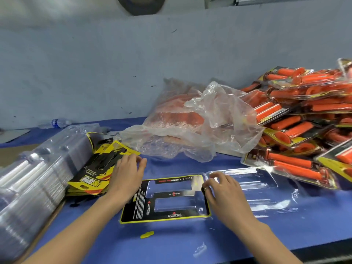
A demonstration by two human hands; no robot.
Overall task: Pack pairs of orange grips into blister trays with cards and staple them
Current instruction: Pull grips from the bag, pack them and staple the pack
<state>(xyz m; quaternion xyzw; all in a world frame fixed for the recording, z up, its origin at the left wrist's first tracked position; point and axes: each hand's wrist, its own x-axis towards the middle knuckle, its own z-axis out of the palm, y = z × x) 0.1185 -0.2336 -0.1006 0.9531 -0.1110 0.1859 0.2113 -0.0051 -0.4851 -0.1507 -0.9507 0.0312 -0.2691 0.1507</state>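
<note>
An opened clear blister tray [253,189] lies flat on the blue table in front of me. A black and yellow card [141,204] sits in its left half. My right hand [224,191] presses its fingertips on the card's right edge at the tray's fold. My left hand [127,174] rests with spread fingers on the stack of black and yellow cards [91,172] to the left. Loose orange grips [179,119] show through a crumpled clear plastic bag behind the tray.
A tall stack of empty clear trays [32,180] fills the left. Finished packs of orange grips [304,119] are heaped at the right. A water bottle [57,123] lies by the wall. A yellow scrap [147,234] and a clear scrap [200,249] lie near the table's front edge.
</note>
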